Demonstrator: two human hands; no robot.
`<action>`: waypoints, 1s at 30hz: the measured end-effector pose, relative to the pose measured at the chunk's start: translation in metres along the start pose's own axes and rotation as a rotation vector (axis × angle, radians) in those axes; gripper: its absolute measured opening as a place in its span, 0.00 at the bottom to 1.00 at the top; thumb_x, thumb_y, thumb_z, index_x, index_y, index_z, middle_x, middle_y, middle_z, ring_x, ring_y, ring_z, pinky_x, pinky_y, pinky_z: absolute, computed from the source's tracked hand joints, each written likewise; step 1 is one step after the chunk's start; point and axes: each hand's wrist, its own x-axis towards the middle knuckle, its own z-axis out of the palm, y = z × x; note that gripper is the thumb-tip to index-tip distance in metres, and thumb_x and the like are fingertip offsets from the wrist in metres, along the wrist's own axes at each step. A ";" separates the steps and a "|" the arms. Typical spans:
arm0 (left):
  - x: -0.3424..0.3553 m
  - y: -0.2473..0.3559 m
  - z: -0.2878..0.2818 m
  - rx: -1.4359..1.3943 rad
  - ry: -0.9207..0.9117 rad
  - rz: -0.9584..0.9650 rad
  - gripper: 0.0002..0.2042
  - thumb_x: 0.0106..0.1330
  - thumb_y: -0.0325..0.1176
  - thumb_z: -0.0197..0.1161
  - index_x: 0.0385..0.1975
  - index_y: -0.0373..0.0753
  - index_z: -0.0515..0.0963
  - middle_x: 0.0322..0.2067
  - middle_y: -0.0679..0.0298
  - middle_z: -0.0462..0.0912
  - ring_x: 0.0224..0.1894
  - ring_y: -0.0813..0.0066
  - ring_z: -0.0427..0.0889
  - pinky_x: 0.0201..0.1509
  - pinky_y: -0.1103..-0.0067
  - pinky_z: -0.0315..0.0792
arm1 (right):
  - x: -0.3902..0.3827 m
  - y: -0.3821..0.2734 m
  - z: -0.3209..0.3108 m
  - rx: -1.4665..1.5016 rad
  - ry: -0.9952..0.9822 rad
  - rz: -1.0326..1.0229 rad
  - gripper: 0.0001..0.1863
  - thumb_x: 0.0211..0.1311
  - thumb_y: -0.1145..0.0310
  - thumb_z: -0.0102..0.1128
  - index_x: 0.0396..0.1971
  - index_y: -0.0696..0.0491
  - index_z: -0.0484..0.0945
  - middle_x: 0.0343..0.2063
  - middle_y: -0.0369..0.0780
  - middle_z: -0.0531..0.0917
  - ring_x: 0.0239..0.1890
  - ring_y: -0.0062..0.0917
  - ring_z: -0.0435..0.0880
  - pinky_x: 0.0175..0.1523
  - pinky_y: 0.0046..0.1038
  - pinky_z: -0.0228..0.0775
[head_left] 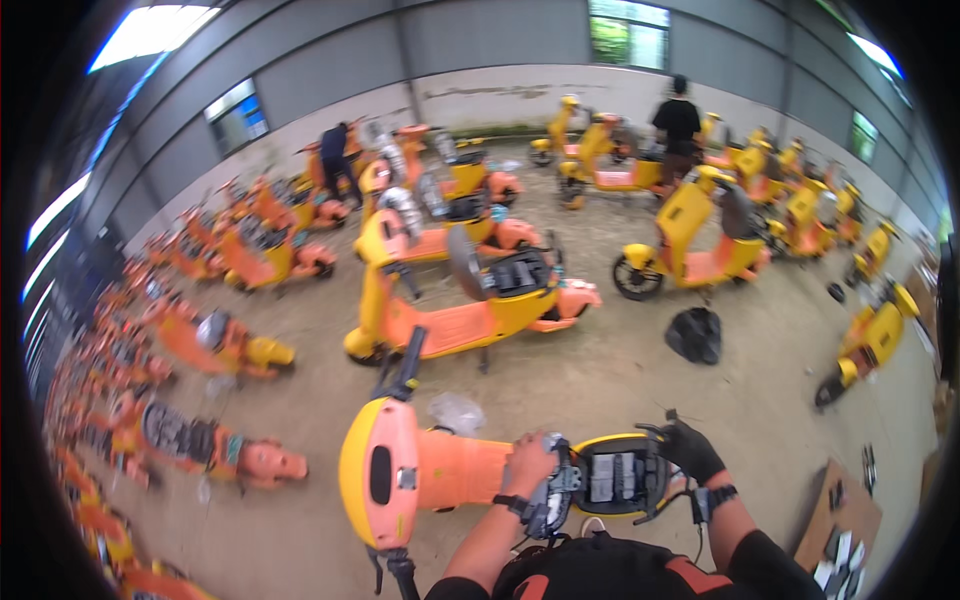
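Note:
Just below me stands an orange and yellow electric scooter (462,472), its front to my left. Its seat (550,505) is tipped up, leaving the compartment (615,477) behind it uncovered, with grey and black parts inside. My bare left hand (533,463) is closed over the far edge of that seat. On my right hand (692,450) is a black glove; it is closed at the black grab rail (650,428) at the scooter's rear, though its fingers are partly hard to make out. A dark band with a small box circles each wrist.
Another orange and yellow scooter (460,315) stands just beyond, and rows of orange ones (210,440) fill the left. A black bag (694,335) and clear plastic (457,412) lie on the floor. Cardboard (840,515) is at right. Two people (678,125) stand farther off.

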 end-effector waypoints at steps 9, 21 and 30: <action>0.012 0.023 0.008 -0.048 -0.001 -0.005 0.30 0.53 0.42 0.59 0.59 0.46 0.67 0.58 0.58 0.69 0.61 0.54 0.65 0.60 0.55 0.62 | -0.035 0.029 0.000 -0.162 0.036 -0.242 0.32 0.41 0.76 0.66 0.53 0.45 0.72 0.33 0.36 0.80 0.34 0.30 0.80 0.42 0.28 0.74; 0.006 0.017 0.015 -0.068 0.047 0.021 0.28 0.51 0.41 0.59 0.56 0.49 0.70 0.56 0.58 0.71 0.59 0.54 0.67 0.57 0.54 0.63 | -0.031 0.077 0.061 0.085 -0.240 0.030 0.11 0.51 0.62 0.57 0.29 0.53 0.80 0.24 0.45 0.81 0.27 0.38 0.81 0.37 0.35 0.73; 0.020 0.039 0.013 -0.042 0.040 0.082 0.26 0.52 0.44 0.60 0.53 0.46 0.71 0.51 0.55 0.74 0.55 0.51 0.71 0.55 0.54 0.66 | -0.035 0.133 0.079 0.497 -0.084 0.302 0.09 0.61 0.64 0.51 0.34 0.51 0.78 0.23 0.36 0.78 0.25 0.24 0.77 0.30 0.28 0.68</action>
